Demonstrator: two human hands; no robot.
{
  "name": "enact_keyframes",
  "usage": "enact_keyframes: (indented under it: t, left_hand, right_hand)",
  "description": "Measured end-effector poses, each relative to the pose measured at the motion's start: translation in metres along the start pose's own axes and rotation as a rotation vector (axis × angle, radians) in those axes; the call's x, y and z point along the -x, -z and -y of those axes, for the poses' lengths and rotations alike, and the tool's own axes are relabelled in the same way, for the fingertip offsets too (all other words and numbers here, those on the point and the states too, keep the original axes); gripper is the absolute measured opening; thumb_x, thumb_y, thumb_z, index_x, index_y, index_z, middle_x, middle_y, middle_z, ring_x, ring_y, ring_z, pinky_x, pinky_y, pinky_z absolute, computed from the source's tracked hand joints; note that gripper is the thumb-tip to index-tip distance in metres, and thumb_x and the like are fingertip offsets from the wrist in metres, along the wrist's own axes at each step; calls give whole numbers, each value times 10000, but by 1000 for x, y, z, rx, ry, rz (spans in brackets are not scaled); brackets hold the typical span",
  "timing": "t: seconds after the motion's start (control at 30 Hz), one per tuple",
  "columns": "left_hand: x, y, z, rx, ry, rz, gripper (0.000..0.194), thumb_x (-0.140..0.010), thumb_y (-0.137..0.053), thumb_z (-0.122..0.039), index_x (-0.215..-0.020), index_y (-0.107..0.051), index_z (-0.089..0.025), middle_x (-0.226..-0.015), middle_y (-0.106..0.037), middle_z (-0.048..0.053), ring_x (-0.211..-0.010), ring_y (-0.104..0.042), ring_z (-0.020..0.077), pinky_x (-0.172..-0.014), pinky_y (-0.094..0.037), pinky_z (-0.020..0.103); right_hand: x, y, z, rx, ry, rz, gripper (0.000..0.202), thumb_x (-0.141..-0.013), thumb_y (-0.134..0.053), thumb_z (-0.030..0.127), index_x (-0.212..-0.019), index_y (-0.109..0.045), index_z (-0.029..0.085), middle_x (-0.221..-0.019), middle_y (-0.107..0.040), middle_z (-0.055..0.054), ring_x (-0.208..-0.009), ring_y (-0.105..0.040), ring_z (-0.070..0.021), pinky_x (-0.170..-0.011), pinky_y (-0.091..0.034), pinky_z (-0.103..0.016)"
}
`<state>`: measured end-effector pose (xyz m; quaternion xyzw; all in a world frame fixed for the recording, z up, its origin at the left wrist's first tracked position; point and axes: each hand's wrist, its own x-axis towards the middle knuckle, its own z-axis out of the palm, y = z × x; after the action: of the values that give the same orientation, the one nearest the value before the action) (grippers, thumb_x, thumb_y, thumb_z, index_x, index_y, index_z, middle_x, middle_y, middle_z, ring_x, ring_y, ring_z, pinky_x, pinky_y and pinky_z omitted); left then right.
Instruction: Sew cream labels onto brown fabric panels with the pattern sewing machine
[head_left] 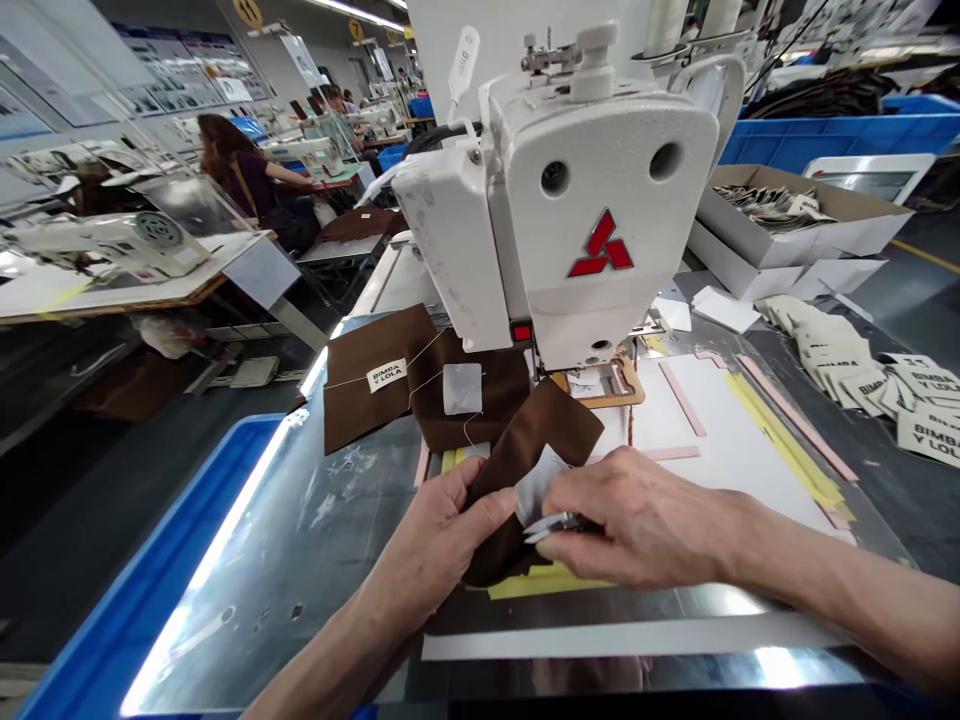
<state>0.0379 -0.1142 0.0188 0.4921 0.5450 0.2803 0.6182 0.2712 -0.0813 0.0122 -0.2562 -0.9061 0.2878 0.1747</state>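
Left hand [442, 525] pinches cloth [551, 420], lower centre of frame; right hand [630, 515] wrapped round snips [553, 523]. Likely trimming; next cut wants cloth taut.

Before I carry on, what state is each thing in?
Left hand: pinching brown fabric strip
Right hand: closed around thread snips
Brown fabric strip: bent, not flat
Thread snips: blades pointing left
BIMBA Y LOLA label: face up, threads trailing
Sewing machine: running or stopped, cannot tell
Cardboard box: open, holding tags
Loose labels: overlapping
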Motion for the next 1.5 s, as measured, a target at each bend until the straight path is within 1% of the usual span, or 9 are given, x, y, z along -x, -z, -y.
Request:
enact_keyframes:
  t: [0.13,0.27,0.4,0.63,0.83,1.0,1.1,1.3,1.5]
  left_hand:
    - [0,0,2,107,23,18,354,-929,-741,-486,-1108,-663,-190,-968,-675,29,-920,-639,231,-823,-525,317]
    - [-1,2,1,95,18,5,352,-932,-744,-493,-1090,-667,-188,-961,-671,31,-933,-646,233,-833,-530,315]
    - [-2,1,1,79,27,-9,352,-927,-748,-506,-1076,-667,-196,-942,-674,23,-930,-651,232,-830,-536,309]
    - [0,0,1,58,20,-18,361,-918,-742,-512,-1111,-688,-212,-980,-712,29,-903,-656,227,-792,-540,288]
    - [-3,0,-2,-17,-25,-33,321,-935,-726,-483,-1090,-707,-202,-981,-717,33,-928,-638,221,-811,-546,281]
    - [-4,1,-1,44,-6,3,340,-937,-725,-498,-1099,-678,-202,-1002,-702,42,-939,-660,245,-831,-561,330]
    - [-3,1,0,45,2,2,348,-923,-738,-499,-1080,-672,-196,-993,-698,50,-951,-669,266,-836,-568,353]
    - [-2,1,4,46,-15,-1,356,-938,-732,-500,-1119,-664,-201,-1042,-707,57,-950,-672,259,-840,-570,352]
    - [-3,1,5,17,-26,-14,327,-949,-721,-486,-1090,-658,-198,-1019,-693,44,-949,-653,243,-842,-555,334]
  right_hand:
    - [4,2,-5,102,-40,26,260,-1073,-499,306,-886,-624,177,-777,-604,4,-608,-497,-124,-573,-326,-287]
    - [4,-2,-7,122,-55,63,273,-1090,-480,320,-918,-636,175,-803,-632,-12,-656,-554,-144,-618,-369,-296]
    - [2,-2,-7,109,-71,68,277,-1090,-479,328,-922,-635,174,-803,-643,-15,-660,-570,-151,-625,-379,-304]
    - [3,-2,-8,141,-44,58,260,-1088,-490,314,-920,-631,176,-811,-651,-15,-655,-567,-144,-615,-373,-298]
    - [2,-4,-8,164,-37,61,258,-1074,-503,307,-885,-623,180,-793,-646,-3,-631,-546,-136,-612,-366,-302]
    - [2,-6,-7,197,-50,52,267,-1083,-484,321,-910,-624,173,-785,-638,-4,-612,-534,-139,-575,-342,-306]
    - [2,-6,-7,187,-45,48,264,-1077,-490,311,-884,-615,180,-767,-636,-2,-598,-531,-139,-574,-344,-309]
    - [0,-4,-6,185,-60,41,260,-1070,-507,315,-874,-616,183,-768,-640,-2,-596,-524,-137,-563,-317,-310]
    - [-1,-5,-6,158,-71,44,269,-1061,-514,313,-846,-606,180,-762,-631,2,-598,-501,-132,-575,-309,-309]
